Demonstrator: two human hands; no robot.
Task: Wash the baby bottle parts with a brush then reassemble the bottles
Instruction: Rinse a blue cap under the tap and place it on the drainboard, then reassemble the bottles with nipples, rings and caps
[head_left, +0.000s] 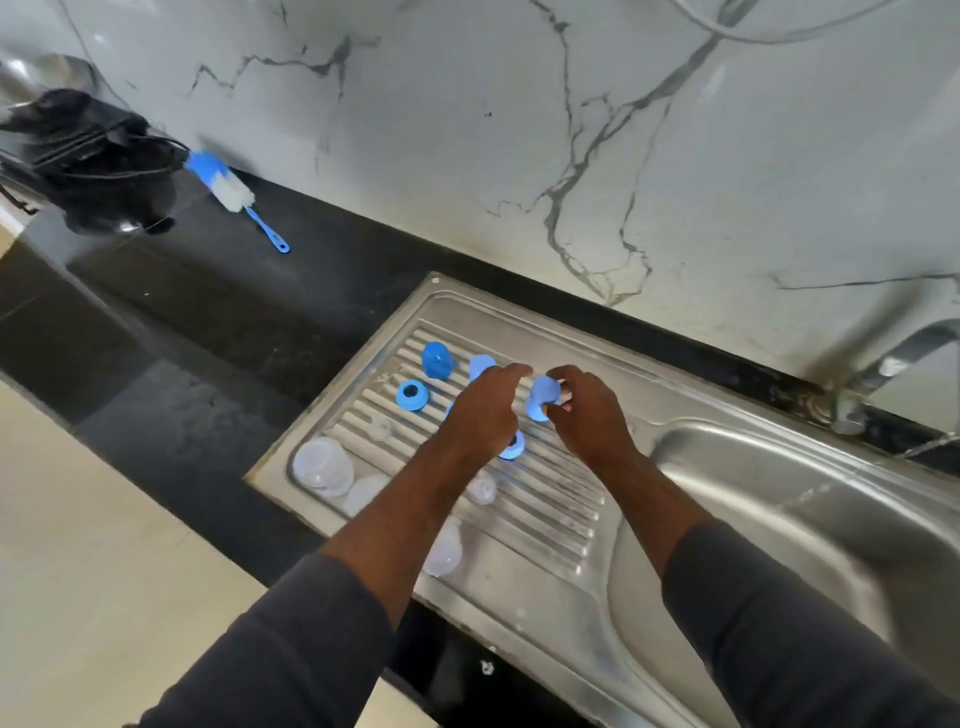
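Baby bottle parts lie on the steel drainboard (545, 525). My right hand (584, 415) pinches a light blue cap (541, 396) above the ribs. My left hand (480, 410) hovers beside it with fingers stretched toward the cap, holding nothing. A blue ring (412, 395), a blue cap (436, 359) and another pale blue part (480, 365) lie further back. Under my left wrist shows a second blue ring (514, 448). Clear bottles (322, 466) and clear teats (379, 428) sit at the drainboard's left. The blue-and-white bottle brush (228, 191) lies far left on the counter.
The sink basin (810, 519) opens to the right, with the tap (883, 364) behind it. A black appliance with a cord (98, 166) stands at the back left of the dark counter (208, 312). A marble wall runs along the back.
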